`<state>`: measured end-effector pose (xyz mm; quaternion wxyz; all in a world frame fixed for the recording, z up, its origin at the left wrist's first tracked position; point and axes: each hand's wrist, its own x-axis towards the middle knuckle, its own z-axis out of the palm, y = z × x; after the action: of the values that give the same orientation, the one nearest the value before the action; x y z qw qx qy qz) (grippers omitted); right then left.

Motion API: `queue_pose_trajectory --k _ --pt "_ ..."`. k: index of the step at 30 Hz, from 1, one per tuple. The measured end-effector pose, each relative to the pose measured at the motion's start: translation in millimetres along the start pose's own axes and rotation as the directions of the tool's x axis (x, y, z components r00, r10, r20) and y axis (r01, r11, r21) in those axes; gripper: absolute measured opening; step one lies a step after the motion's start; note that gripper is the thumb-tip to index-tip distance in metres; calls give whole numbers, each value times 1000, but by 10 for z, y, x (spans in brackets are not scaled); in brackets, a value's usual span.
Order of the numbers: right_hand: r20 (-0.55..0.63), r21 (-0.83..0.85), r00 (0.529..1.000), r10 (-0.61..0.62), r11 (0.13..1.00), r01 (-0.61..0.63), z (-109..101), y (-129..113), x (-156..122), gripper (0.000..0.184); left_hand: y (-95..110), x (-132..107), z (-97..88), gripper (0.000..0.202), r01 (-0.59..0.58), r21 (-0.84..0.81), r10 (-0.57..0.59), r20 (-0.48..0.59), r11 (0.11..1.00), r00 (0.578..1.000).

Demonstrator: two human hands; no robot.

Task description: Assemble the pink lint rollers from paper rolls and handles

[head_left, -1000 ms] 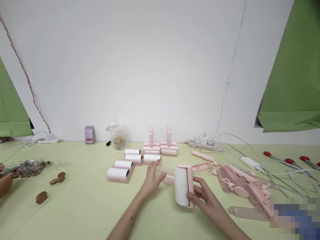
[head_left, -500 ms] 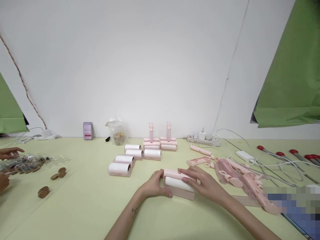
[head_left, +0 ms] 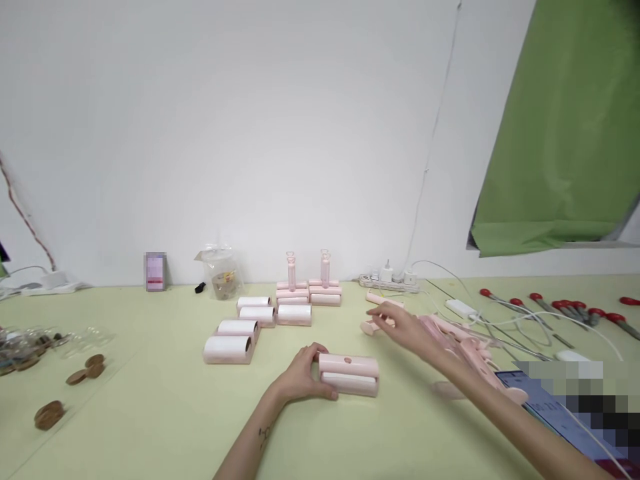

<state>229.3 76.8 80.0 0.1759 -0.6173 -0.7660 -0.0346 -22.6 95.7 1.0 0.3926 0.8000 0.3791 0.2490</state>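
The left hand (head_left: pixel 300 377) rests on the tabletop (head_left: pixel 165 413) near its middle, fingers curled loosely around the left end of a pink-cased lint roller (head_left: pixel 349 375) lying on its side (thumb on top). The right hand (head_left: pixel 403 328) hangs open and empty, fingers spread, above a pink handle (head_left: pixel 373 327) just left of the heap of pink handles (head_left: pixel 465 347) toward the right edge. Four finished rollers (head_left: pixel 245 327) lie behind, nearer the far edge.
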Motion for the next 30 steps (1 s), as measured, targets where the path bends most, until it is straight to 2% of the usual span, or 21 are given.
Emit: queue_pose_trajectory --k 3,6,11,16,20,22,25,27,30 --pt "15 -129 993 118 985 -115 -105 317 140 26 -5 7 -9 69 9 17 -9 9 1000 1000" --pt "39 -255 983 181 953 -165 -142 485 78 21 10 6 -17 68 7 20 -8 23 1000 1000" --pt "-1 -376 970 241 899 -224 -61 488 -134 30 15 1 -13 68 1 11 -1 19 1000 1000" --pt "-45 -397 963 266 880 -261 126 496 -101 26 -31 9 5 70 -12 6 12 1 1000 1000" --pt "-61 -351 951 305 885 -306 202 504 -17 18 -15 2 2 69 -7 9 7 1 1000 1000" --pt "-71 -300 940 335 891 -340 161 486 -13 17 9 -8 -1 68 -10 9 10 4 1000 1000" --pt "-88 -178 916 391 899 -401 12 442 -46 28 32 -19 0 67 -14 7 14 -3 1000 1000" --pt "-78 -71 921 382 919 -387 -94 409 -68 32 33 -22 3 67 -9 8 10 -11 1000 1000" --pt "-40 62 957 287 957 -284 -167 371 -53 26 22 -21 7 67 -2 11 2 -11 1000 1000"
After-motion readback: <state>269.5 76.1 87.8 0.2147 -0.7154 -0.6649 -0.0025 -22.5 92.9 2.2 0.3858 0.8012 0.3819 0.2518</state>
